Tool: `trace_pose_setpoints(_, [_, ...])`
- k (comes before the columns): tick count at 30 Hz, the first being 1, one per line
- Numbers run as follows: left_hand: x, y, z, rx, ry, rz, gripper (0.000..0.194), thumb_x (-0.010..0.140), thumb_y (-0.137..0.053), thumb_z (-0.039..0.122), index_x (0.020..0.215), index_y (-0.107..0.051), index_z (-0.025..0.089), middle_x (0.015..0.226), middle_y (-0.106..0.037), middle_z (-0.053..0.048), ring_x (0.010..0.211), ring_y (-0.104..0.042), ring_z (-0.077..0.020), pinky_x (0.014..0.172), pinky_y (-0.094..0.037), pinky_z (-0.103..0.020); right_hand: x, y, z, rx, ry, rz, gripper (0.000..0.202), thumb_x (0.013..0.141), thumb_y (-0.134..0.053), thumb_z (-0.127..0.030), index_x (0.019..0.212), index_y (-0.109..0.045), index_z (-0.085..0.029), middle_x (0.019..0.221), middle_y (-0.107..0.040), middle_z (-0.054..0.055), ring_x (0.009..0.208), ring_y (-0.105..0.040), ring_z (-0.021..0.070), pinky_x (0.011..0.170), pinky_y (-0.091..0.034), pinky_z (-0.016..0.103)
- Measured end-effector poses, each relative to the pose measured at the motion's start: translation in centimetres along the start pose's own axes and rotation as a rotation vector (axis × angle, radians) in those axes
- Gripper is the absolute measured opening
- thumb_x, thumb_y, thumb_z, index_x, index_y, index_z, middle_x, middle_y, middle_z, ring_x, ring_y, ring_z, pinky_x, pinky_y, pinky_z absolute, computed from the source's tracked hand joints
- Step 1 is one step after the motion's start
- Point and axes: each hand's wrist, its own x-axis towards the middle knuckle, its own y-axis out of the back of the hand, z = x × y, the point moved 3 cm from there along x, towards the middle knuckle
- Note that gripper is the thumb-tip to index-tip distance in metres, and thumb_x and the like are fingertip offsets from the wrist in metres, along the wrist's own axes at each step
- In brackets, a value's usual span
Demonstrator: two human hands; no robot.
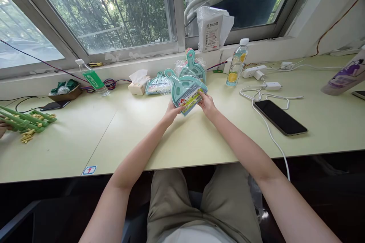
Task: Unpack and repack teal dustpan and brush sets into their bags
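Head view: teal dustpan set point(186, 90) over table point(125, 140), between left hand point(172, 113) and right hand point(208, 105), each pinching one side, neither nearer. Long axis slants: handle far left, broad end near right. Wrapped stack point(191, 69) just beyond.

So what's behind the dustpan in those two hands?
Behind the held dustpan are more dustpans in clear wrap, with another wrapped dustpan to the left. The held one covers part of that group, so whatever sits there can't be seen.
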Motion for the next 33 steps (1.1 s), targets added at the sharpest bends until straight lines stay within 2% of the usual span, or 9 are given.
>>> trace_pose_setpoints(6, [-0.2, -0.2, 0.3, 0.006, -0.032, -0.036, 0.071, 0.057, -0.083, 0.028, 0.120, -0.051, 0.024, 0.114, -0.068, -0.005, 0.112, -0.061, -0.0312, 0.091, -0.051, -0.046, 0.4, 0.3, 0.2, -0.025, -0.028, 0.022, 0.013, 0.083, -0.069, -0.028, 0.082, -0.059, -0.020, 0.072, -0.069, -0.001, 0.064, -0.067, 0.0125, 0.069, -0.060, 0.027])
trace_pose_setpoints(12, [-0.2, -0.3, 0.5, 0.015, -0.049, -0.056, 0.078, 0.059, -0.082, 0.026, 0.128, -0.048, 0.025, 0.122, -0.065, -0.007, 0.120, -0.057, -0.0322, 0.092, -0.052, -0.044, 1.0, 0.8, 0.2, -0.033, -0.015, 0.020, 0.019, 0.080, -0.072, -0.035, 0.081, -0.059, -0.021, 0.071, -0.068, -0.001, 0.065, -0.067, 0.0132, 0.061, -0.060, 0.024])
trace_pose_setpoints(17, [-0.3, -0.3, 0.4, 0.018, -0.055, -0.066, 0.083, 0.059, -0.082, 0.026, 0.133, -0.045, 0.025, 0.123, -0.065, -0.007, 0.122, -0.055, -0.0323, 0.096, -0.050, -0.045, 1.0, 1.0, 0.1, -0.031, -0.024, 0.040, 0.019, 0.081, -0.071, -0.035, 0.081, -0.059, -0.020, 0.074, -0.069, -0.001, 0.066, -0.066, 0.0137, 0.065, -0.060, 0.028])
trace_pose_setpoints(22, [-0.3, -0.4, 0.5, -0.034, -0.073, -0.071, 0.080, 0.058, -0.084, 0.026, 0.130, -0.049, 0.025, 0.121, -0.067, -0.006, 0.125, -0.054, -0.0324, 0.102, -0.047, -0.046, 0.9, 0.9, 0.1, -0.042, -0.009, 0.026, 0.021, 0.081, -0.071, -0.038, 0.082, -0.060, -0.021, 0.078, -0.070, 0.000, 0.070, -0.068, 0.0147, 0.071, -0.060, 0.029])
trace_pose_setpoints(25, [-0.1, -0.1, 0.4, -0.038, -0.049, -0.051, 0.078, 0.055, -0.086, 0.027, 0.125, -0.051, 0.024, 0.118, -0.068, -0.007, 0.121, -0.057, -0.0336, 0.099, -0.049, -0.049, 0.7, 0.6, -0.3, -0.041, 0.008, -0.047, 0.016, 0.083, -0.069, -0.035, 0.085, -0.062, -0.021, 0.079, -0.071, -0.001, 0.070, -0.068, 0.0140, 0.070, -0.060, 0.028])
trace_pose_setpoints(27, [0.2, 0.2, 0.2, -0.033, -0.031, -0.035, 0.075, 0.055, -0.086, 0.028, 0.122, -0.052, 0.024, 0.117, -0.068, -0.007, 0.116, -0.060, -0.0342, 0.096, -0.050, -0.051, 0.4, 0.2, -0.6, -0.055, 0.024, -0.155, 0.012, 0.082, -0.070, -0.029, 0.089, -0.063, -0.022, 0.082, -0.072, -0.001, 0.070, -0.068, 0.0134, 0.071, -0.060, 0.028])
trace_pose_setpoints(29, [0.4, 0.5, 0.2, -0.034, -0.021, -0.022, 0.073, 0.055, -0.086, 0.029, 0.120, -0.053, 0.024, 0.117, -0.068, -0.008, 0.113, -0.062, -0.0344, 0.094, -0.050, -0.053, 0.2, -0.1, -0.8, -0.078, 0.040, -0.248, 0.017, 0.077, -0.073, -0.021, 0.091, -0.062, -0.022, 0.085, -0.073, -0.002, 0.072, -0.069, 0.0134, 0.075, -0.060, 0.028])
trace_pose_setpoints(33, [0.5, 0.8, 0.1, -0.036, -0.027, -0.012, 0.073, 0.054, -0.087, 0.030, 0.118, -0.054, 0.023, 0.117, -0.067, -0.009, 0.113, -0.062, -0.0348, 0.094, -0.050, -0.054, 0.0, 0.0, -0.8, -0.091, 0.084, -0.259, 0.023, 0.073, -0.076, -0.016, 0.090, -0.061, -0.022, 0.086, -0.074, -0.002, 0.079, -0.071, 0.0154, 0.082, -0.061, 0.033])
